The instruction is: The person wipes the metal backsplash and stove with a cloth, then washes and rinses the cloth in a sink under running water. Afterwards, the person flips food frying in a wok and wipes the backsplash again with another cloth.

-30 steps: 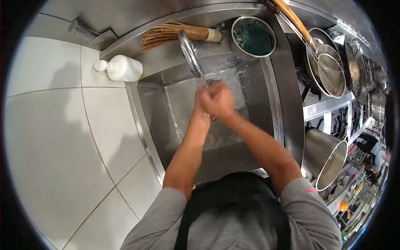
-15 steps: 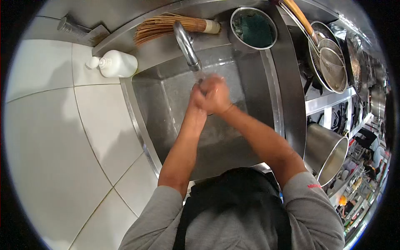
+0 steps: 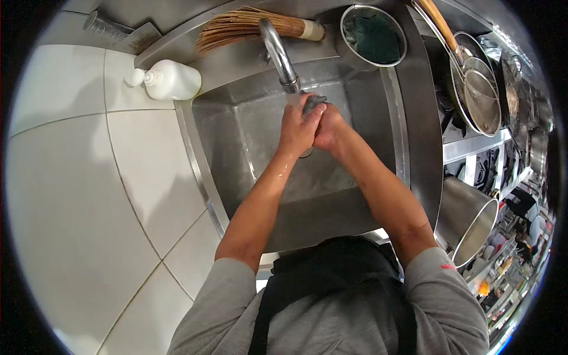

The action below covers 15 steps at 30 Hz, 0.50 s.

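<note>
Both hands are together under the faucet [image 3: 276, 53], over the steel sink [image 3: 367, 100]. My left hand [image 3: 297, 127] is closed around a crumpled dark grey scrubbing pad [image 3: 315, 103], with the thumb lying across toward the other hand. Pressed against it from the right, my right hand [image 3: 330, 127] is curled on the same pad; its fingers are partly hidden. Water runs from the spout onto the left hand, and wet drops shine on the left forearm.
A stick brush [image 3: 260, 28] lies behind the faucet. At the back right corner stands a metal container [image 3: 404, 50] with a green scouring pad [image 3: 376, 38]. A white pump bottle [image 3: 174, 80] sits left. Strainers [image 3: 480, 97] and a large pot [image 3: 467, 207] are on the right.
The hands were blurred from rubbing, the right over the left. Now they are side by side, with the grey pad showing between them. The view has shifted slightly.
</note>
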Each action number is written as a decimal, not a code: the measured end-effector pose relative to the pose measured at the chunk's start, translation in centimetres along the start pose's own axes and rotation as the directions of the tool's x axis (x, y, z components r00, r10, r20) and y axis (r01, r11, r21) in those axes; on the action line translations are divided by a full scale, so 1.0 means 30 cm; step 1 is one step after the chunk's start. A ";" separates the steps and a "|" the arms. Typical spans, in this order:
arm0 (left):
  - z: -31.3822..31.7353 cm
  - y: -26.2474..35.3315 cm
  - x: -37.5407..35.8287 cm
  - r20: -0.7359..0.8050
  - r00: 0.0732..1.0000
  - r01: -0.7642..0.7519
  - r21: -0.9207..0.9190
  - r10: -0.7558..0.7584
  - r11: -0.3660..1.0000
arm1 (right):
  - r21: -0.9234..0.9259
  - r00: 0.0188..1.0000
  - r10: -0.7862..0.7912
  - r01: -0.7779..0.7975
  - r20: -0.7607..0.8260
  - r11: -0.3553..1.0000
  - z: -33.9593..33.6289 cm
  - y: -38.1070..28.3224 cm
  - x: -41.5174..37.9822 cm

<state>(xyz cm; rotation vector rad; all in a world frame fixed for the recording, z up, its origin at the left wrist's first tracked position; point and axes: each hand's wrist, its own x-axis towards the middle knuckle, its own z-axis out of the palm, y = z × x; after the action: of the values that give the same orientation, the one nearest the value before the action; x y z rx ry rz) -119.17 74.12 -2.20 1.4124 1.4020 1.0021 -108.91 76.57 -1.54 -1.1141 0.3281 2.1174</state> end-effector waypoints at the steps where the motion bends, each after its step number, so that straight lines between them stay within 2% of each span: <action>1: -0.006 0.017 -0.001 -0.024 0.998 0.055 0.017 -0.055 0.998 | -0.003 1.000 0.014 -0.014 -0.023 1.000 0.015 0.009 -0.013; 3: -0.011 0.059 -0.006 -0.071 0.984 0.167 0.043 -0.163 0.985 | -0.010 0.996 0.038 -0.039 -0.075 0.999 0.032 0.020 -0.031; 5: 0.013 -0.044 0.014 -0.136 0.989 -0.045 0.058 0.053 0.997 | -0.002 1.000 -0.007 0.007 -0.024 1.000 0.009 0.040 -0.005; 6: 0.010 -0.051 0.020 -0.134 0.990 -0.037 0.036 0.041 0.999 | 0.002 1.000 -0.028 0.028 0.003 1.000 0.003 0.051 0.008; 7: -0.001 -0.027 0.029 -0.132 0.991 -0.029 0.014 0.030 0.999 | -0.086 0.993 -0.081 0.073 -0.082 0.994 0.043 0.059 -0.024; 9: -0.022 0.027 0.042 -0.037 0.973 0.222 -0.086 -0.226 0.971 | -0.268 0.952 -0.200 0.135 -0.233 0.954 0.105 0.076 -0.089; 11: -0.005 -0.073 0.062 0.051 0.892 0.433 -0.380 -0.449 0.817 | -0.570 0.933 -0.255 0.067 -0.256 0.819 0.041 0.078 -0.047; 12: -0.001 -0.108 0.080 0.116 0.837 0.513 -0.507 -0.535 0.692 | -0.700 0.924 -0.285 0.029 -0.253 0.713 -0.001 0.065 -0.010; 13: -0.002 -0.102 0.090 0.185 0.780 0.539 -0.685 -0.598 0.491 | -0.914 0.886 -0.462 0.167 -0.026 0.371 -0.049 0.043 0.041; 14: -0.005 -0.113 0.092 0.173 0.786 0.484 -0.771 -0.593 0.415 | -0.963 0.811 -0.531 0.268 0.247 -0.039 -0.102 0.015 0.101; 15: -0.005 -0.133 0.094 0.161 0.793 0.419 -0.845 -0.588 0.334 | -0.938 0.757 -0.555 0.303 0.345 -0.170 -0.095 -0.029 0.109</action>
<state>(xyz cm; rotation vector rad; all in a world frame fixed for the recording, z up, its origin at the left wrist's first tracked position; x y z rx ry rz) -120.36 76.83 -6.09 0.0827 1.0572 1.1434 -107.76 77.27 -5.76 -1.7861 -1.6669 1.2640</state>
